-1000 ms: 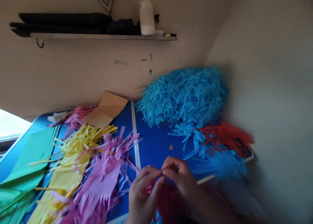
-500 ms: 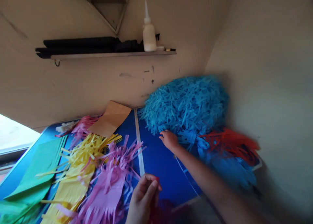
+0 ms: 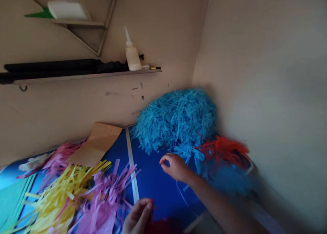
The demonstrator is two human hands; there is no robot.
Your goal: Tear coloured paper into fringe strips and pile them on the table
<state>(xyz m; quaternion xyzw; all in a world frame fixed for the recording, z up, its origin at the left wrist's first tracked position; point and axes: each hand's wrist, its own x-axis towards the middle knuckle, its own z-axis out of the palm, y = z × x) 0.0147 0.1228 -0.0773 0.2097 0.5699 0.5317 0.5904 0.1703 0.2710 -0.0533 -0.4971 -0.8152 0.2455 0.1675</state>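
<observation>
My left hand (image 3: 139, 216) is low in the middle of the view, its fingers pinched on a piece of red fringed paper (image 3: 159, 225) that hangs dark and blurred below it. Over the blue table (image 3: 150, 179), my right hand (image 3: 175, 166) has thumb and forefinger curled together in a ring; anything between the tips is too small to make out. Just beyond the right hand sits a big blue mound of fringed paper (image 3: 178, 119). Loose blue strips (image 3: 187, 152) and a red fringed bunch (image 3: 224, 148) lie to its right. A thin pale string (image 3: 182, 194) trails below the right wrist.
Purple fringed paper (image 3: 98, 213), yellow fringed paper (image 3: 55, 200) and green sheets (image 3: 15, 194) cover the table's left side. A brown paper piece (image 3: 95, 143) lies behind them near pink strips (image 3: 60, 155). A wall shelf (image 3: 84, 77) carries a white nozzle bottle (image 3: 133, 58).
The camera view has swung right and up, so the scene sits further left and lower. My right hand has drawn back from the blue mound, its fingers curled. My left hand still pinches the red paper.
</observation>
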